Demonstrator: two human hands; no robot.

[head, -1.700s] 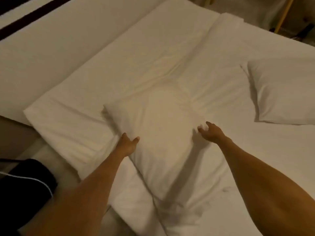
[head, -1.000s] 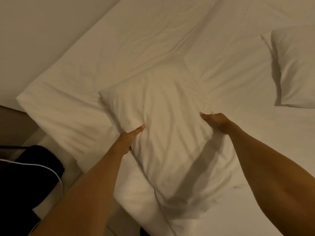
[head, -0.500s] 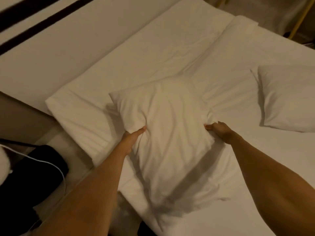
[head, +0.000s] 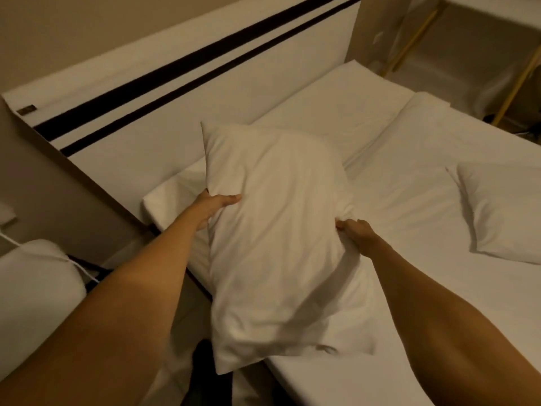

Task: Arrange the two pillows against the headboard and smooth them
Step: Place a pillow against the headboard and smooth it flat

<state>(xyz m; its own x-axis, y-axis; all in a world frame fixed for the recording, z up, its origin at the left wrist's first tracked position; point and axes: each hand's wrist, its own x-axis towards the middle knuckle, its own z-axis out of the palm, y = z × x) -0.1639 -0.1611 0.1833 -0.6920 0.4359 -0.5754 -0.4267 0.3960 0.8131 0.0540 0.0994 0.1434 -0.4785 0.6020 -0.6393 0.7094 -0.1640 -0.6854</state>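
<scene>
A white pillow (head: 278, 238) hangs lifted above the near corner of the bed, tilted, its top corner pointing toward the headboard (head: 181, 92). My left hand (head: 215, 206) grips its left edge and my right hand (head: 355, 232) pinches its right edge. The second white pillow (head: 506, 212) lies flat on the sheet at the right, well away from the headboard. The headboard is white with two dark stripes and runs along the far left side of the bed.
The bed (head: 409, 177) is covered with a white sheet. A white rounded object with a cord (head: 35, 291) sits at the left beside the bed. Yellow-framed furniture (head: 515, 80) stands past the far right corner.
Both hands closed on the pillow's edges and raised it off the sheet. The view has tilted up, bringing the headboard into sight.
</scene>
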